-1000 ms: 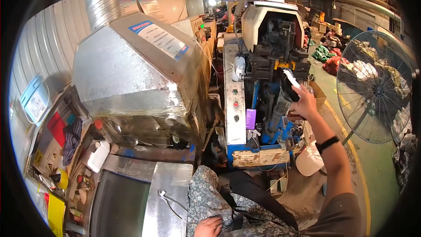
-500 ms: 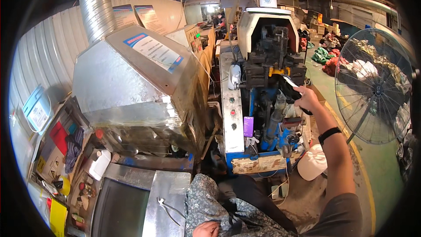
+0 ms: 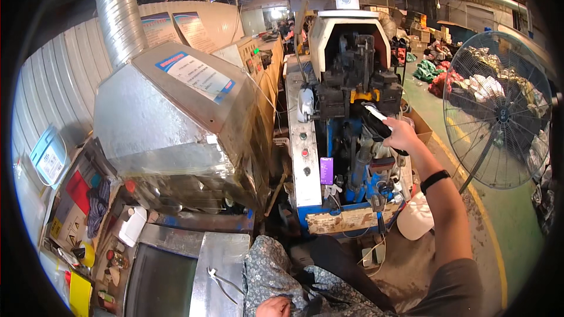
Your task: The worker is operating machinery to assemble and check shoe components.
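Right hand [image 3: 401, 135] grips white-edged piece [image 3: 376, 113] — left hand [image 3: 274, 307] on floral cloth [image 3: 265, 264].

Our right hand [image 3: 402, 135] holds a slim white piece [image 3: 374, 111] at the blue-based machine [image 3: 332, 103], left of which lie pliers [image 3: 214, 276].

Floor fan [image 3: 503, 114]: is standing on the green floor [image 3: 508, 217]
Pliers [image 3: 220, 280]: are lying on a metal sheet [image 3: 218, 252]
Silver duct [image 3: 120, 17]: is rising from the metal hood [image 3: 150, 123]
Green bundle [image 3: 427, 71]: is lying beyond the fan

Pliers [image 3: 216, 277] on ledge [image 3: 231, 251], fan [image 3: 503, 111] right of machine [image 3: 356, 67]
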Motion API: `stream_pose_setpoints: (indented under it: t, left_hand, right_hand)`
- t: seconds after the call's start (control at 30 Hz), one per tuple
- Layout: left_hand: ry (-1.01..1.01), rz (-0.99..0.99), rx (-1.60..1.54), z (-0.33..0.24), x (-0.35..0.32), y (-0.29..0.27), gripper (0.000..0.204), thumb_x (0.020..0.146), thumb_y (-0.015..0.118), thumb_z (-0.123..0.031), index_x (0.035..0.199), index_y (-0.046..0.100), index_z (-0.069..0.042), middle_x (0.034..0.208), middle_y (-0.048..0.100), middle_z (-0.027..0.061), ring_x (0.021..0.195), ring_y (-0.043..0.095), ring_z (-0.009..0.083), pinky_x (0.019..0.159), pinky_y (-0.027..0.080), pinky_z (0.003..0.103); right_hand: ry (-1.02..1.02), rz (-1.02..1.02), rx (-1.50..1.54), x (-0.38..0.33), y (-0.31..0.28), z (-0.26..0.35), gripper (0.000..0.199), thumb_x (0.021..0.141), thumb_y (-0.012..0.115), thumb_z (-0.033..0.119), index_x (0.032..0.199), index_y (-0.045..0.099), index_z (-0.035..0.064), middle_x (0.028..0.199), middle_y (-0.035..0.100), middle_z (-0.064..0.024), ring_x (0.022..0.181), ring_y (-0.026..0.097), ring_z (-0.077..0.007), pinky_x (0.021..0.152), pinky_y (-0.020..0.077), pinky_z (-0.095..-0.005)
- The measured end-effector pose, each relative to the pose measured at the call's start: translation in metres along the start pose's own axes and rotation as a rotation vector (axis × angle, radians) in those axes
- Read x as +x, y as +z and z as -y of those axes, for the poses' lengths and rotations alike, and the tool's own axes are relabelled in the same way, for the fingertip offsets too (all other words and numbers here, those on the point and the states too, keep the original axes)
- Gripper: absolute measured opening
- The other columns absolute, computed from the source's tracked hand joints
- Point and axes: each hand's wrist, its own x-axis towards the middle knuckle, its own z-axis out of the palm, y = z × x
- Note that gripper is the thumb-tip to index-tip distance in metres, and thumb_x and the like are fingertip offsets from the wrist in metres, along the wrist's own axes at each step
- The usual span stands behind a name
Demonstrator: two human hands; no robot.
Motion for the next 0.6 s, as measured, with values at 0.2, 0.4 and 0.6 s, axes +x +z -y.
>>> stream_pose_setpoints:
  t: [0.2, 0.4, 0.6]
  left_hand:
    - [0.044, -0.043, 0.017, 0.002, 0.017, -0.005, 0.014, 0.078, 0.065, -0.014, 0.09, 0.069, -0.008, 0.088, 0.068, 0.0108, 0.08, 0.065, 0.0321, 0.071, 0.053, 0.04]
    - [0.001, -0.01, 0.0, 0.004, 0.029, -0.011, 0.011, 0.08, 0.065, -0.01, 0.088, 0.069, -0.005, 0.095, 0.07, 0.0104, 0.085, 0.066, 0.0301, 0.076, 0.052, 0.039]
    - [-0.006, 0.018, -0.022, 0.006, 0.024, -0.015, 0.01, 0.08, 0.065, -0.007, 0.088, 0.068, -0.004, 0.095, 0.069, 0.0108, 0.085, 0.065, 0.0302, 0.078, 0.051, 0.039]
  right_hand:
    - [0.019, 0.158, -0.206, -0.01, 0.029, 0.037, 0.066, 0.079, 0.065, 0.049, 0.131, 0.054, 0.0089, 0.13, 0.055, -0.0146, 0.109, 0.059, -0.0387, 0.097, 0.0446, -0.0471]
    - [-0.03, -0.138, -0.228, -0.007, 0.079, 0.021, 0.063, 0.085, 0.059, 0.047, 0.14, 0.046, 0.021, 0.139, 0.046, -0.0046, 0.114, 0.048, -0.047, 0.098, 0.0429, -0.0517]
    - [-0.011, -0.172, -0.312, -0.013, 0.086, 0.023, 0.061, 0.084, 0.058, 0.048, 0.138, 0.048, 0.0221, 0.138, 0.048, -0.0048, 0.115, 0.047, -0.0474, 0.092, 0.0495, -0.0517]
